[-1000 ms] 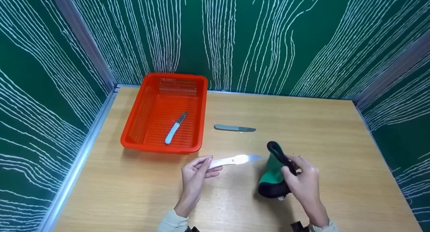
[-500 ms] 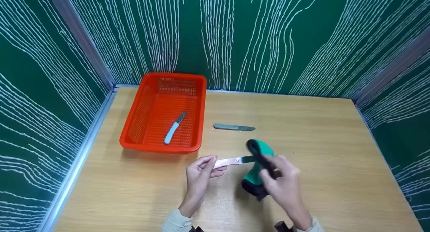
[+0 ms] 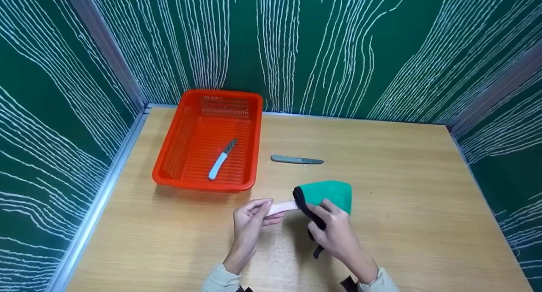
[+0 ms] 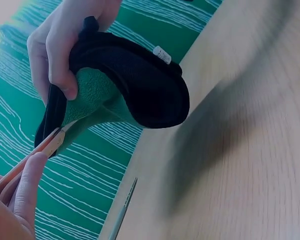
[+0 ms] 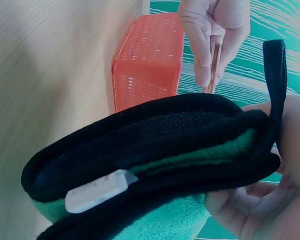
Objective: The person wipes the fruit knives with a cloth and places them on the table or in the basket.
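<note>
My left hand [image 3: 245, 226] grips the pale pinkish handle of a folding knife [image 3: 283, 207], held level above the table. Its blade runs in under a green cloth [image 3: 332, 191] with thick black edging and is hidden there in the head view. My right hand [image 3: 338, 230] pinches the folded cloth by its edging, fingertips close to where the knife enters. In the left wrist view the tip end of the knife handle [image 4: 52, 142] meets the inside of the fold. A white tag [image 5: 97, 191] and a black loop [image 5: 275, 67] show on the cloth in the right wrist view.
An orange-red plastic basket [image 3: 203, 185] stands at the back left. Inside it lies an opened knife with a light blue handle [image 3: 217, 167]. Another opened knife, grey-green [image 3: 296, 159], lies on the wooden table [image 3: 402, 169] right of the basket. Green patterned panels [image 3: 322, 50] enclose the table.
My right hand has brought the cloth leftward onto the knife, covering the blade that was bare a second ago. My left hand has shifted slightly right with the knife.
</note>
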Motion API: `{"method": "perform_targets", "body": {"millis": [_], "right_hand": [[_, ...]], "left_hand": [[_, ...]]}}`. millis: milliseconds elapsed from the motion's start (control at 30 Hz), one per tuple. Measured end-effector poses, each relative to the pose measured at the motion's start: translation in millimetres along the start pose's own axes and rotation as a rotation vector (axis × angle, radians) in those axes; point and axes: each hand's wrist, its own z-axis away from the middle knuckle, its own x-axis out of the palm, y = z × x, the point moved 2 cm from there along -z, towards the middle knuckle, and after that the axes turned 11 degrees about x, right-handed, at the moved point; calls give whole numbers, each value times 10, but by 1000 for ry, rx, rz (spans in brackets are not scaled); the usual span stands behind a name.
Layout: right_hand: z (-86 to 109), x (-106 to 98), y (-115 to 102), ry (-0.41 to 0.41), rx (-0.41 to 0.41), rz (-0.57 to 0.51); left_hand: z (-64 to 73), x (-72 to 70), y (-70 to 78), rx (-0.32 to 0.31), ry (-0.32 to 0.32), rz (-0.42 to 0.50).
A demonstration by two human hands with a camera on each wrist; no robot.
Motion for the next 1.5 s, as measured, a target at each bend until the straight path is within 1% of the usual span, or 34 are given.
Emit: {"method": "perform_targets", "body": {"millis": [233,333,467,567,700,867,933,1033,1167,1300,1400,1500], "right_hand": [[-9,-73,73,16,49,15],[-9,-118,137,31,84,43],[0,-191,218,61,112,75],[12,-224,270,92,113,94],[17,-310,346,112,144,120],[30,-436,442,105,236,92],[44,-479,469,123,267,75],[60,-540,479,173,287,43],[59,-607,431,262,288,-24],[35,-657,294,331,271,-121],[-10,-706,98,374,220,-179],[-64,-740,-113,406,149,-206]], "left_hand": [[-9,23,21,-23,-1,11],[-5,20,26,-22,-7,22],[-4,19,40,-2,-16,24],[-3,7,60,3,-3,15],[2,1,70,-1,12,9],[-5,-10,97,18,14,-9],[-20,-11,106,30,16,-14],[-38,-16,111,46,19,-19],[-46,-29,110,61,35,-23],[-40,-25,111,76,29,-29],[-41,-8,103,85,11,-38],[-40,18,92,82,0,-45]]}}
